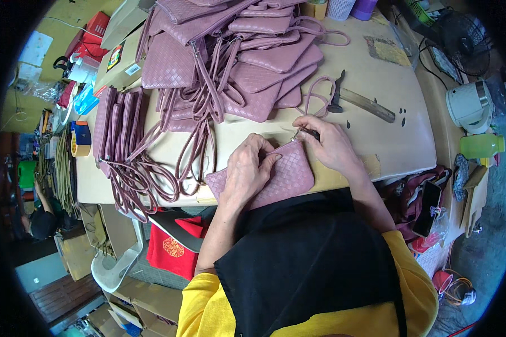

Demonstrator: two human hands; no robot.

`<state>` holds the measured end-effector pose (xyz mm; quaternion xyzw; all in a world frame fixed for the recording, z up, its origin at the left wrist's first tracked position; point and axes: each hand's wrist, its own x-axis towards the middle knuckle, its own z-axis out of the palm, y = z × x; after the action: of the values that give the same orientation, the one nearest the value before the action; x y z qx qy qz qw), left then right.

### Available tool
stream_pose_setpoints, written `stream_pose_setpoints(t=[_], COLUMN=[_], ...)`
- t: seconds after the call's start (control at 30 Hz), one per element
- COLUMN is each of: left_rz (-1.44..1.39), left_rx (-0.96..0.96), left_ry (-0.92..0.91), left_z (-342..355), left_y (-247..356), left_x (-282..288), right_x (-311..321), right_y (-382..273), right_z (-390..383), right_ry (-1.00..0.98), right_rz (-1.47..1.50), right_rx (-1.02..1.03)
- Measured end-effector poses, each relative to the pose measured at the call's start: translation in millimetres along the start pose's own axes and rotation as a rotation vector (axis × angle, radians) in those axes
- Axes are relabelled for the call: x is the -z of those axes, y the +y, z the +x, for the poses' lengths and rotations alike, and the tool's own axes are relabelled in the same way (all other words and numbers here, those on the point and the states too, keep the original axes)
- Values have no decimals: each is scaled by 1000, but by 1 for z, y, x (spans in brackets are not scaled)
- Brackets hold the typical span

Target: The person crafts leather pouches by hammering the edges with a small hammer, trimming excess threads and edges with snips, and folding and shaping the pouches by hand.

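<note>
A mauve pouch with a woven pattern [292, 168] lies at the table's front edge, close to my lap. My left hand [246, 168] is closed on its top edge, thumb on the front face. At the pouch's upper right corner, my right hand [329, 143] is closed round a small dark tool [309, 133] with a thin metal tip; the fingers partly hide it. Just beyond that hand is a mauve strap loop [320, 96], beside a hammer [368, 104] with a wooden handle.
Mauve pouches with wrist straps [264, 62] are heaped at the far side. A row of folded pouches [121, 123] stands at left, straps [146, 180] trailing over the front edge. Boxes [118, 62] and tape rolls [80, 139] sit beyond. A fan [461, 42] stands far right.
</note>
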<state>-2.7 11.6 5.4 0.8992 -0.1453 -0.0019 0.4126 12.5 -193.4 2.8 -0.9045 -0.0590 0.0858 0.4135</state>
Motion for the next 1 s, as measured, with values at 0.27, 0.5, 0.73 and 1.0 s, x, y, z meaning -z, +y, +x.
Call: stream_pose_setpoints(t=[0.27, 0.5, 0.73, 1.0], left_rz=[-9, -24, 77, -904], left_rx=[-173, -132, -241, -130], left_ry=[197, 37, -108, -468], left_z=[-3, -2, 3, 51], left_y=[16, 27, 29, -2], left_x=[10, 20, 22, 44], right_x=[-7, 5, -12, 36], right_y=[14, -4, -37, -68], right_z=[1, 0, 8, 42], right_ry=[54, -117, 207, -177], right_rz=[783, 829, 941, 901], right_rx=[181, 91, 310, 683])
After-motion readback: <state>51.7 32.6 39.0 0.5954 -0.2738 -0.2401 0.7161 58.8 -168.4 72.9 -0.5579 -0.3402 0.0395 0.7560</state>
